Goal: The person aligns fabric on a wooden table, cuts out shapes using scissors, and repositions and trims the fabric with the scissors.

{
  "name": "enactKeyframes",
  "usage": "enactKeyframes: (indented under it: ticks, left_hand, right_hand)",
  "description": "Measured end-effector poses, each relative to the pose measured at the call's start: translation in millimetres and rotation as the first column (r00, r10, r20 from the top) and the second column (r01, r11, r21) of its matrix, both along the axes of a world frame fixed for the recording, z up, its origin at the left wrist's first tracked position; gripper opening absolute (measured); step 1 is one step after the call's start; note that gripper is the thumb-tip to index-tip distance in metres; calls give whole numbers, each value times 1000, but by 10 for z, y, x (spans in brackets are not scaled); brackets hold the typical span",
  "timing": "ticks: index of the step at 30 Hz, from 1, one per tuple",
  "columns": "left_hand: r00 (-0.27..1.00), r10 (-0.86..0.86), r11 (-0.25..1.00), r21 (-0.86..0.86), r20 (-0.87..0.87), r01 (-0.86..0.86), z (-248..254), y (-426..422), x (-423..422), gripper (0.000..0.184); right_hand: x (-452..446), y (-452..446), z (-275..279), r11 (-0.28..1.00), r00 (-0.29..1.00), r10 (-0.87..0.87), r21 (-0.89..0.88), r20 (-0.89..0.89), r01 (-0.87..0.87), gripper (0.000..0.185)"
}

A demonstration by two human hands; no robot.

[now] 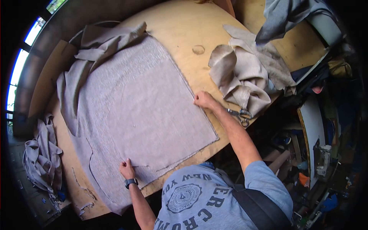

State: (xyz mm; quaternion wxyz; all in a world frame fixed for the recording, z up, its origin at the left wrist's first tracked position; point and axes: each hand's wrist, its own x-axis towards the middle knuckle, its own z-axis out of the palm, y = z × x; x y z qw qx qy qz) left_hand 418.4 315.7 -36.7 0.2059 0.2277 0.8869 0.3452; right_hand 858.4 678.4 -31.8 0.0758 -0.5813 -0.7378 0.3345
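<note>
A large greyish-pink piece of fabric is spread over the wooden table, with a smoother piece lying on a more textured one. My left hand, a dark watch on its wrist, is closed on the fabric near the table's front edge. At the right-hand edge of the cloth, my right hand has its fingers closed on the border. A pair of scissors lies to the right, close to my right forearm and partly beside a crumpled cloth.
Crumpled beige cloth lies on the right of the wooden table. Grey fabric hangs at the upper right. Another bundle sits at the left edge, near fabric scraps. Assorted clutter fills the right side below.
</note>
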Motion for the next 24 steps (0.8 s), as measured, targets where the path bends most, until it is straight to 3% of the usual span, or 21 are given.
enactKeyframes:
  ticks: [11,17,20,24]
  left_hand:
    - [997,61,998,31,53,-63,-94,-36,-42,33]
    - [998,34,999,17,-46,-33,-297,-100,-158,32]
    - [991,71,996,48,111,-77,-182,-63,-116,32]
    - [992,91,996,10,82,-92,-60,9,-40,31]
  right_hand:
    - [-16,-48,257,979,998,-61,-196,5,60,20]
    - [-21,-87,253,984,994,-104,-149,-24,99,22]
    - [19,-73,221,987,997,-69,-145,-46,62,22]
    - [5,-39,179,989,997,-70,-132,-12,68,23]
